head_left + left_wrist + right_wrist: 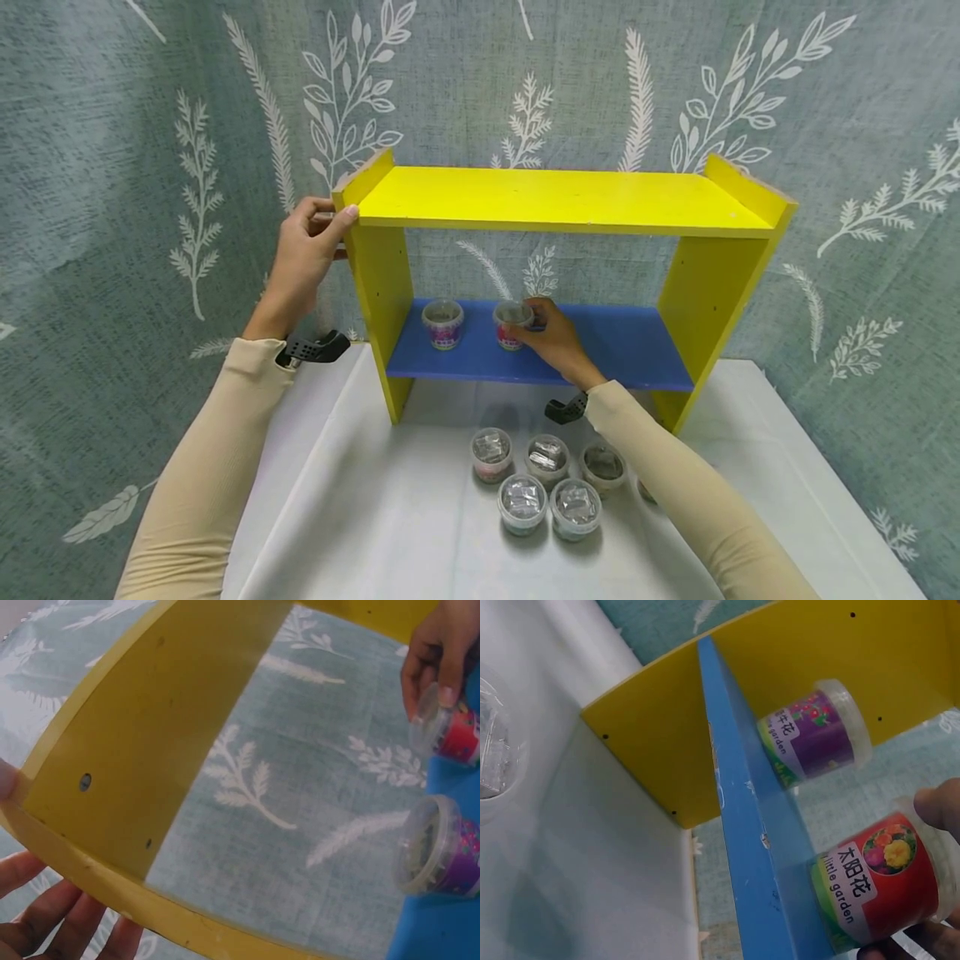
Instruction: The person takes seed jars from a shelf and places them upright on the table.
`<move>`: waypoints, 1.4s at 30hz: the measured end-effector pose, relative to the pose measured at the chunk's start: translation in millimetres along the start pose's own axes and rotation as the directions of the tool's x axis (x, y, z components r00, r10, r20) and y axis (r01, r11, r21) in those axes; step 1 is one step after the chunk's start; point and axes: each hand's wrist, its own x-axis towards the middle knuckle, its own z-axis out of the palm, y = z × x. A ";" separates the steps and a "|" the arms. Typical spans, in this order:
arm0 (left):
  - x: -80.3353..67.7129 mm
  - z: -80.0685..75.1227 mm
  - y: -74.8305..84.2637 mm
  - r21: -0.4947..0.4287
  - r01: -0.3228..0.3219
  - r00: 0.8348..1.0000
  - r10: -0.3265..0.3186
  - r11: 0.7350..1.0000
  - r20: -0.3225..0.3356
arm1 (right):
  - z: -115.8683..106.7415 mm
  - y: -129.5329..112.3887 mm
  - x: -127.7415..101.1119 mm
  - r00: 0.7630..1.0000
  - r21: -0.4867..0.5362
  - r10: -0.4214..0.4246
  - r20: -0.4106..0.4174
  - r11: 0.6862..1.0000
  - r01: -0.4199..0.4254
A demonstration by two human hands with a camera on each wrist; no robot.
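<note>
Leaf-print cloth [150,167] hangs behind a white table [360,517] bearing a yellow rack [555,200] with a blue shelf [622,346]. Five sealed cups [543,483] cluster on the table in front; a sixth is mostly hidden behind the right sleeve. On the shelf, the right hand [553,337] curls its fingers round a red-labelled cup [512,323], a purple-labelled cup [442,323] just beside it. The left hand [303,254] grips the rack's upper left corner, thumb on the front edge.

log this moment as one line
left hand grips yellow shelf corner | right hand holds red-label cup on blue shelf | purple-label cup beside
</note>
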 end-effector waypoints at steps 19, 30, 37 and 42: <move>0.2 -0.4 -1.1 -0.011 0.004 1.000 -0.004 1.000 0.009 | -3.9 -8.3 -13.2 0.999 -0.023 -0.036 0.000 0.999 0.036; -0.2 0.1 -0.6 -0.011 0.002 1.000 -0.002 1.000 0.000 | -4.8 -16.3 -25.0 0.997 -0.087 -0.079 0.010 0.993 0.079; -0.7 -0.2 -0.3 -0.005 0.008 1.000 -0.008 1.000 -0.003 | -4.6 -17.1 -29.7 0.994 -0.084 -0.109 0.013 0.990 0.110; -1.3 -0.3 0.4 0.002 0.007 1.000 -0.007 1.000 0.006 | -5.5 -17.4 -35.5 0.993 -0.083 -0.114 0.025 0.990 0.116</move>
